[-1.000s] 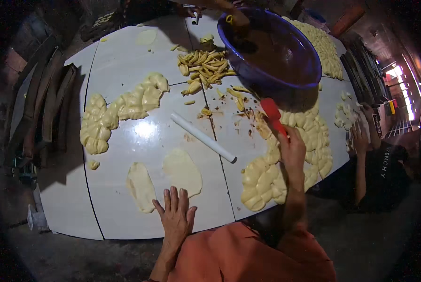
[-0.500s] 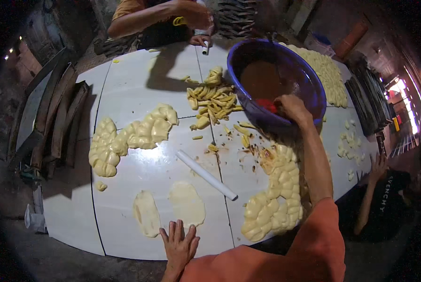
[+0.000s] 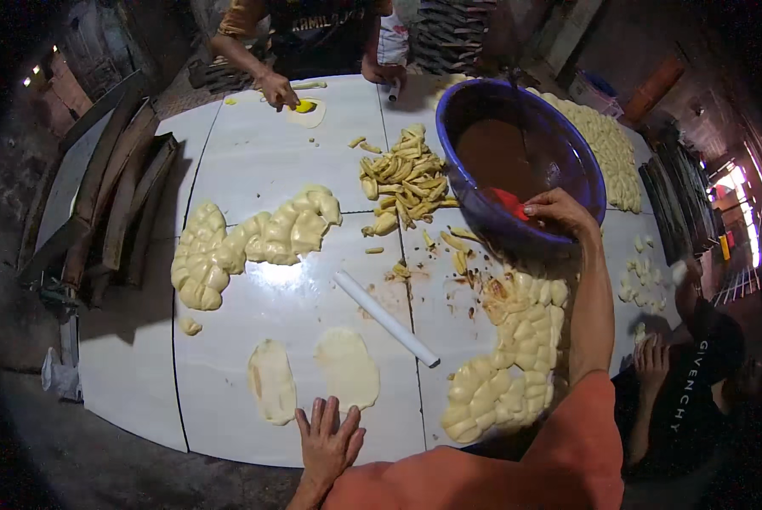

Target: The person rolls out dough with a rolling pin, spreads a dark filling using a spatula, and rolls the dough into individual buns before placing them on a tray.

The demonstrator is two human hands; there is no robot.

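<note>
Head view: the right hand [image 3: 560, 210] has its fingers closed on the handle of a red spatula [image 3: 508, 204], at the inner near side of the purple tub [image 3: 454, 174]. Brown paste [image 3: 491, 153] lies in the tub; I cannot tell whether the blade touches it. A clean scoop probably wants a firm grip, a low blade and a wipe on the tub's rim. The left hand [image 3: 328, 438] rests palm down, fingers apart, left of the tub and nearer the person, its fingertips at the near edge of a round dough sheet [image 3: 348, 370]; a light touch should spare that thin dough. A narrower dough sheet [image 3: 272, 382] lies farther left of the tub. Dough lumps [image 3: 500, 365] sit in front of the tub, so a loaded spatula is best carried above them.
</note>
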